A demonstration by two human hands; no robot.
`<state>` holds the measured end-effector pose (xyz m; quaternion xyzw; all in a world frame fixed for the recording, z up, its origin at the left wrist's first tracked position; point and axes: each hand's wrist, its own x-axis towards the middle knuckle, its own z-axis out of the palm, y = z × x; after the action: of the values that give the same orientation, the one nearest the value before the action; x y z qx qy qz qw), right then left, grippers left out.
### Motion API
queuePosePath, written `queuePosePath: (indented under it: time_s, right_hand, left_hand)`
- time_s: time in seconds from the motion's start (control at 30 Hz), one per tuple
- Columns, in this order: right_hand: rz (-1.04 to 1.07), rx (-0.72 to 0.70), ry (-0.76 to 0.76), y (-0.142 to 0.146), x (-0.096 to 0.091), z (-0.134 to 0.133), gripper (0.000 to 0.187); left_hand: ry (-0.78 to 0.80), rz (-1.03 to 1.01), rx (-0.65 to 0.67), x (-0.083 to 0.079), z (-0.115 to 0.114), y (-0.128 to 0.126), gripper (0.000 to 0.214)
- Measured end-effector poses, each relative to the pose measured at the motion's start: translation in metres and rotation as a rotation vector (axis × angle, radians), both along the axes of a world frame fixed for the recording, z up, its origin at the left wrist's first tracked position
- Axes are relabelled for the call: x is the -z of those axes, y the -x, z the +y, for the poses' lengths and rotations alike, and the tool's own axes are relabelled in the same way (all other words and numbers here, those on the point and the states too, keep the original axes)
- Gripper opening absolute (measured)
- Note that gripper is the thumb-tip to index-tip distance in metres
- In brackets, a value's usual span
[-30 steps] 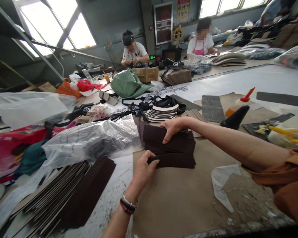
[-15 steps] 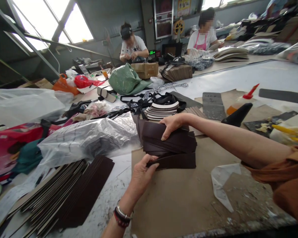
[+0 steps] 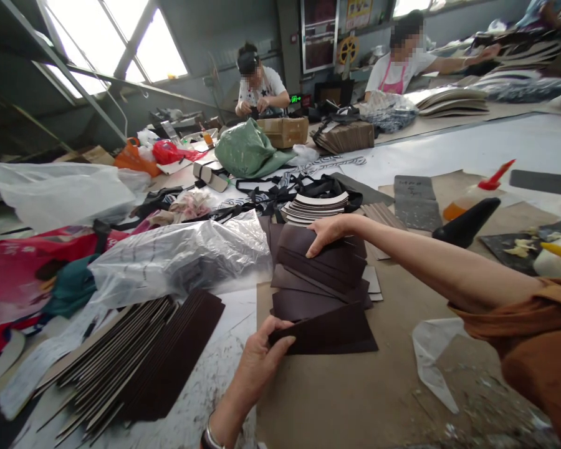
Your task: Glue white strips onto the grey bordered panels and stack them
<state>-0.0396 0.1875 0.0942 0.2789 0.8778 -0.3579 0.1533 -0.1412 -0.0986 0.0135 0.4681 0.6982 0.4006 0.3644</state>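
Between thumb and fingers, my left hand [image 3: 262,358] pinches the left end of a dark brown strip [image 3: 330,330], which looks like leather or leatherette. This strip is tilted up at the near edge of a fanned stack of similar strips [image 3: 320,280]. My right hand [image 3: 330,234] grips the far part of that stack, its thumb lying on top and its other fingers partly hidden. A pale piece [image 3: 373,284] sticks out from under the stack's right side. The stack lies on a tan board [image 3: 322,399].
More dark brown strips [image 3: 168,362] lie spread at left, beside a clear plastic bag [image 3: 206,249]. Curved pale pieces [image 3: 315,206] sit behind the stack. A glue bottle with a red tip [image 3: 495,176] and a black tool [image 3: 467,221] are at right. Two people work across the table.
My left hand has drawn the strip nearer to me, and the stack is fanned out more. My right hand stays on the stack. One person across the table has reached out an arm.
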Motion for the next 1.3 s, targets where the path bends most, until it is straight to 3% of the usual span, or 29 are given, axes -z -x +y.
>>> queuePosePath:
  time_s: [0.13,0.27,0.47,0.53,0.63,0.73,0.9,0.97,1.03,1.1,1.17,1.3]
  right_hand:
    - [-0.012,-0.217,-0.070,0.004,-0.004,-0.030,0.060]
    - [-0.019,-0.277,-0.001,0.002,0.000,-0.060,0.060]
    - [-0.035,-0.371,-0.382,-0.011,0.006,-0.102,0.075]
    - [0.005,-0.376,-0.473,-0.016,0.008,-0.109,0.067]
    - [0.014,-0.256,-0.530,-0.019,0.011,-0.106,0.049]
    - [-0.007,-0.153,-0.492,-0.019,0.008,-0.093,0.044]
    - [0.127,-0.064,-0.363,-0.020,-0.020,-0.069,0.038]
    - [0.124,-0.010,-0.463,-0.017,-0.034,-0.059,0.039]
    - [0.090,0.030,-0.655,-0.011,-0.041,-0.049,0.038]
    - [0.096,0.041,-0.841,-0.004,-0.035,-0.040,0.037]
    - [0.128,0.022,-0.936,0.001,-0.015,-0.033,0.040]
    - [0.093,-0.081,-0.894,0.001,0.042,-0.025,0.058]
  left_hand:
    - [-0.029,-0.005,-0.011,0.006,-0.002,0.001,0.017]
    - [-0.037,0.021,0.005,0.008,-0.001,-0.002,0.016]
    - [-0.040,0.007,-0.006,0.008,-0.001,-0.004,0.011]
    - [-0.038,0.002,-0.002,0.009,-0.002,-0.003,0.011]
    - [-0.050,0.004,-0.004,0.012,-0.003,-0.003,0.011]
    - [-0.083,0.010,-0.016,0.014,-0.003,-0.003,0.012]
    - [-0.118,0.017,-0.035,0.016,-0.004,-0.004,0.010]
    - [-0.120,0.017,-0.045,0.015,-0.004,-0.004,0.011]
    - [-0.123,0.020,-0.049,0.015,-0.004,-0.004,0.012]
    - [-0.129,0.028,-0.051,0.015,-0.004,-0.004,0.012]
    - [-0.130,0.033,-0.054,0.015,-0.004,-0.004,0.012]
    - [-0.113,0.029,-0.064,0.017,-0.004,-0.003,0.013]
